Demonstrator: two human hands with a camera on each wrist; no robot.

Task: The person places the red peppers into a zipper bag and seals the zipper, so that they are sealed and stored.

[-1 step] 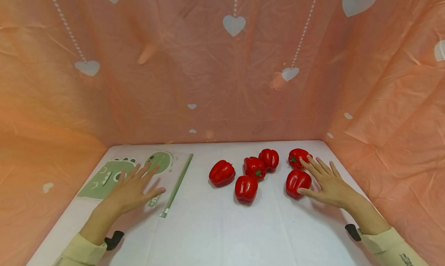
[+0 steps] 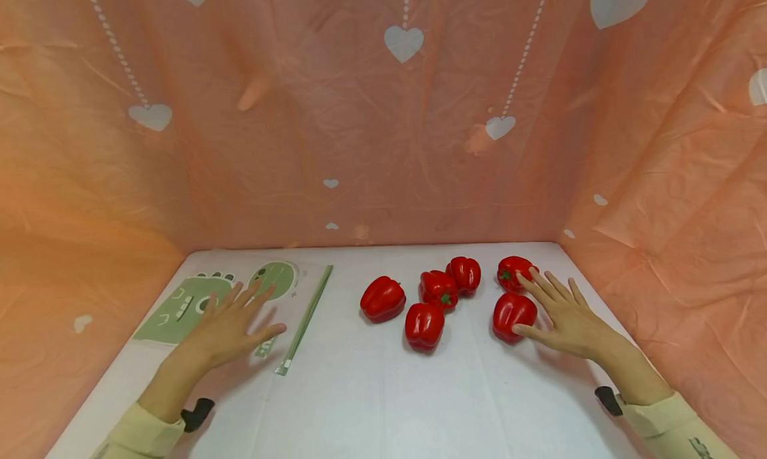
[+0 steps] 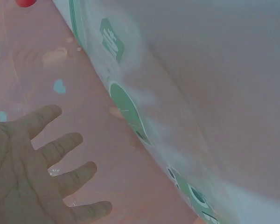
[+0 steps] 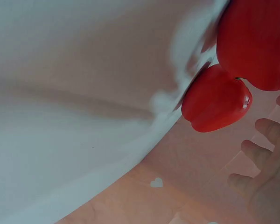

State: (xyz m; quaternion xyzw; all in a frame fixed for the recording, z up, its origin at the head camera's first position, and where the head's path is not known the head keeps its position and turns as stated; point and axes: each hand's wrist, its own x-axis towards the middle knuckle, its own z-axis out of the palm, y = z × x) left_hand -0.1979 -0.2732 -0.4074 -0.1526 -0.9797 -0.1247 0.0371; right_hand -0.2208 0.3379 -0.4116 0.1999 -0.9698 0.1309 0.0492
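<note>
My left hand [image 2: 224, 332] is held over a clear plastic zip bag [image 2: 240, 319] printed with green cartoon figures, its fingers straight and spread. The bag lies flat on the white table, with its green zip edge [image 2: 308, 319] facing the middle. In the left wrist view the palm and spread fingers of the left hand [image 3: 32, 172] hold nothing. My right hand [image 2: 563, 319], also spread, overlaps the near right red bell pepper [image 2: 513, 318] and the one behind it [image 2: 512, 272]. Both peppers [image 4: 217, 100] show beside the fingers in the right wrist view.
Several more red bell peppers lie grouped near the middle: one on the left [image 2: 382, 300], one in front [image 2: 424, 327], and two touching behind [image 2: 463, 276]. Orange cloth [image 2: 371, 146] with white hearts encloses the white table [image 2: 371, 406] at the back and both sides.
</note>
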